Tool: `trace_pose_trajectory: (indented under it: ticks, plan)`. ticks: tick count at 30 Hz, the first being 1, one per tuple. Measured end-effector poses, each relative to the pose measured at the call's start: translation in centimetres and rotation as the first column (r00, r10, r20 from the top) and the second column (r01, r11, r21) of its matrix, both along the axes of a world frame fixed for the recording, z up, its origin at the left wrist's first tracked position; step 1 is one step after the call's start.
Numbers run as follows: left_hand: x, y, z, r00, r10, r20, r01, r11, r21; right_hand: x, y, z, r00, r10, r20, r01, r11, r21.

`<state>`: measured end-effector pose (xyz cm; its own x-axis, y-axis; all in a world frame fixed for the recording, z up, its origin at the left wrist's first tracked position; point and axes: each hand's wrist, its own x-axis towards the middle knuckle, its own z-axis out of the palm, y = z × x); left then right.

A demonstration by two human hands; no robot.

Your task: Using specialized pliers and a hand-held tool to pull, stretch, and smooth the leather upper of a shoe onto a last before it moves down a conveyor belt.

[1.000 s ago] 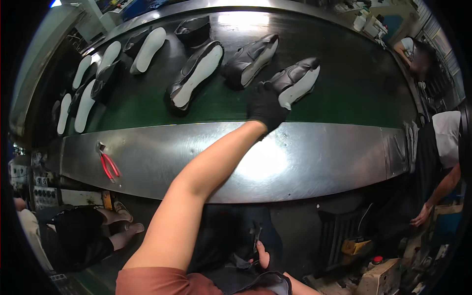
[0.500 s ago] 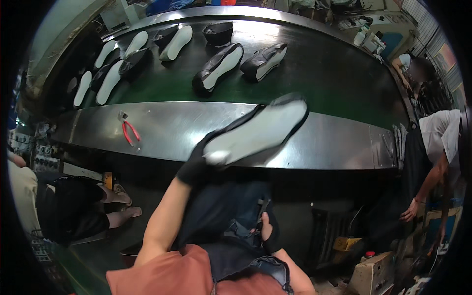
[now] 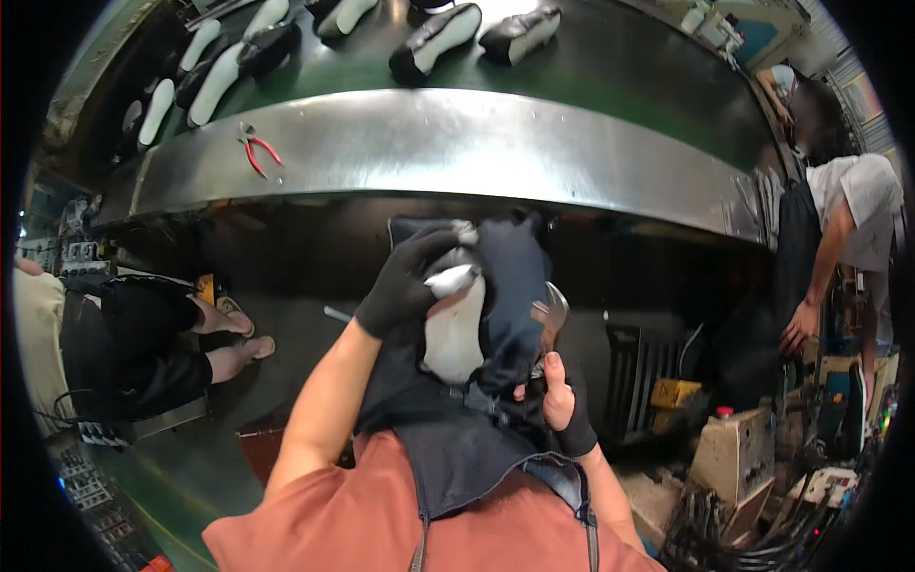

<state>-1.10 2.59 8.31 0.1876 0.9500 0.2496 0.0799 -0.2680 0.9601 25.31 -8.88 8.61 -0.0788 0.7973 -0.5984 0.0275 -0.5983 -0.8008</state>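
Observation:
In a black glove, my left hand is closed round one end of a black shoe upper with a pale sole. The shoe lies sole up over my lap, against the dark apron. To its right, my right hand grips a hammer whose metal head points upward, a little apart from the shoe. That hand wears a dark glove that leaves the fingertips bare. Most of the hammer's handle is hidden by the fingers.
Red-handled pliers lie on the metal ledge ahead. Beyond it, several black shoes with pale soles rest on the green belt. A person sits at the left; another person is at the right, near a machine box.
My left hand has drawn the shoe back from above the ledge to my lap. The hammer in my right hand has come up beside it. The view has tilted downward.

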Motion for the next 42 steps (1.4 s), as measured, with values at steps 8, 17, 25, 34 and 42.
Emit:
trace_pose_trajectory:
  ticks: [8, 17, 25, 34, 42]
  plan:
    - [3.2, 2.8, -0.3, 0.998, -0.008, 0.056, 0.013, 0.995, -0.096, -3.7, 0.3, 0.9, 0.958, 0.288, -0.013, -0.268, 0.907, 0.324]
    - [4.3, 2.5, -0.1, 0.936, -0.057, 0.347, 0.142, 0.964, -0.224, -1.3, 8.6, 1.6, 0.782, 0.553, -0.287, -0.493, 0.831, 0.257]
    - [4.9, 3.0, -0.8, 0.955, -0.045, 0.294, 0.08, 0.991, -0.109, -6.9, 3.8, -2.9, 0.945, 0.088, 0.314, -0.234, 0.852, 0.467]
    - [1.6, -3.7, -0.5, 0.973, -0.059, 0.223, 0.103, 0.976, -0.191, -2.8, -0.5, -4.8, 0.845, 0.413, 0.34, -0.535, 0.662, 0.525]
    - [3.3, -11.8, -0.3, 0.942, 0.179, 0.285, -0.021, 0.877, -0.481, 2.2, -3.8, -6.0, 0.552, 0.412, 0.725, -0.815, 0.081, 0.575]
